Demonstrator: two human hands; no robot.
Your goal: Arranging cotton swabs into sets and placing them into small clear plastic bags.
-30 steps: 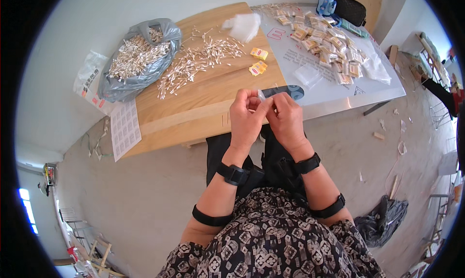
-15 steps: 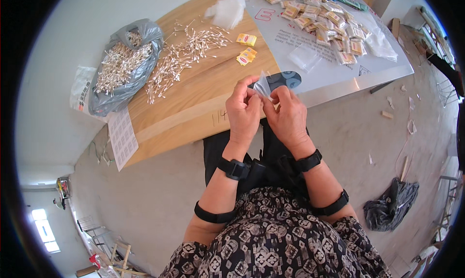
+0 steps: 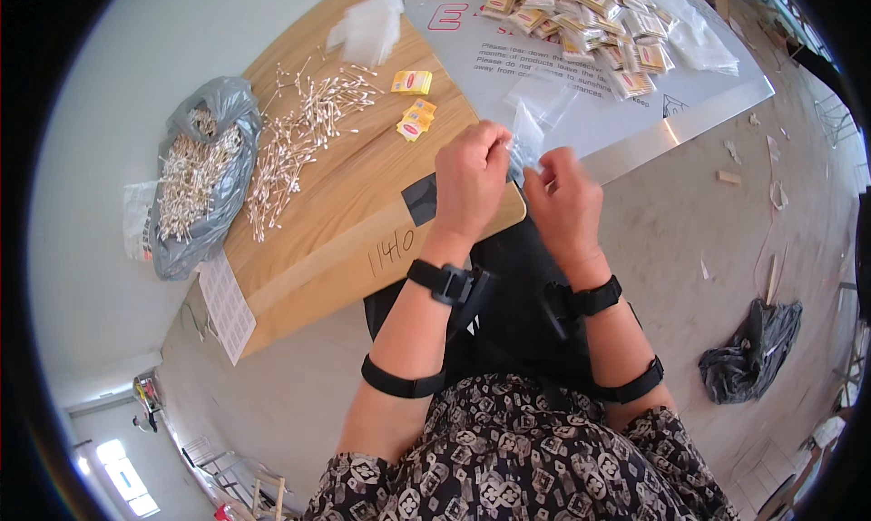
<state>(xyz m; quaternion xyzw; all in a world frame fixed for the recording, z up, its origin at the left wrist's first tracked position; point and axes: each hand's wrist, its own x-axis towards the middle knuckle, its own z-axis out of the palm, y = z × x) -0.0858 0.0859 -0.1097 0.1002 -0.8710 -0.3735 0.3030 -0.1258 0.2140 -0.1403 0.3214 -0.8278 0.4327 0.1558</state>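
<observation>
Over the table's front edge, a small clear plastic bag [image 3: 525,138] is stretched between my two hands. My left hand [image 3: 470,176] pinches its left side between thumb and fingers. On the other side, my right hand [image 3: 566,201] has its fingertips closed at the bag's lower right edge. The bag looks see-through, and I cannot make out anything in it. Left of my hands lie two small stacks of yellow printed cards [image 3: 412,83]. Loose cotton swabs [image 3: 308,126] are spread over the wooden tabletop [image 3: 363,172] farther left.
A grey plastic bag [image 3: 238,162] full of cotton swabs stands at the left edge. Clear empty bags [image 3: 370,26] lie at the back. Filled packets [image 3: 590,22] are heaped on the grey sheet [image 3: 499,67]. A printed sheet [image 3: 227,305] hangs off the table; a black bag [image 3: 751,353] lies on the floor.
My hands have moved slightly apart, and the clear bag between them shows more fully. The whole view has shifted, with the table's things now farther left.
</observation>
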